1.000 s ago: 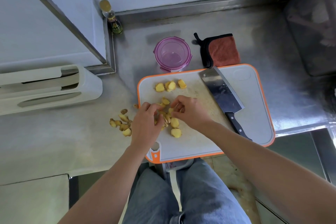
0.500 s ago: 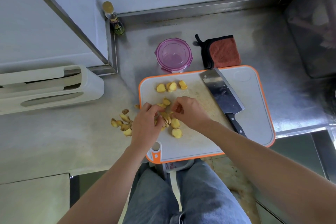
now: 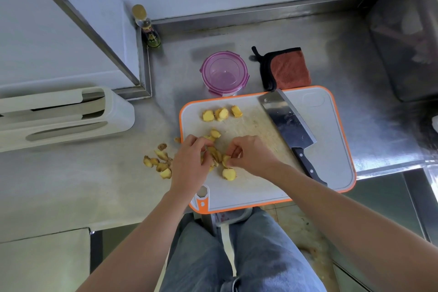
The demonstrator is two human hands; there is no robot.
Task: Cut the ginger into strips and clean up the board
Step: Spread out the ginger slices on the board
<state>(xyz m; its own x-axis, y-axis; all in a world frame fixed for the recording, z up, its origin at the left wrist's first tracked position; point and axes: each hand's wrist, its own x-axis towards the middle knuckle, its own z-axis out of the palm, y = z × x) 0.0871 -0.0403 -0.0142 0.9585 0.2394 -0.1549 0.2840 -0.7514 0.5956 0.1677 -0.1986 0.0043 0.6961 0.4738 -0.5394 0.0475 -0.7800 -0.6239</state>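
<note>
The steel desk (image 3: 331,54) carries the orange-rimmed board (image 3: 331,149). On the board the cleaver (image 3: 288,123) lies flat at 2 o'clock from my hands, its handle pointing toward 5 o'clock. My left hand (image 3: 189,163) and right hand (image 3: 253,156) meet mid-board, fingers curled in narrow, both pinching the ginger slices (image 3: 216,155) heaped between them. Three more ginger pieces (image 3: 221,114) sit at 12 o'clock, and trimmings (image 3: 161,161) lie off the board at 9 o'clock.

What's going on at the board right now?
A person's left hand and right hand both pinch at a small stack of ginger slices in the middle of the cutting board. The cleaver lies untouched on the board's right side. Trimmings lie on the counter left of it.
</note>
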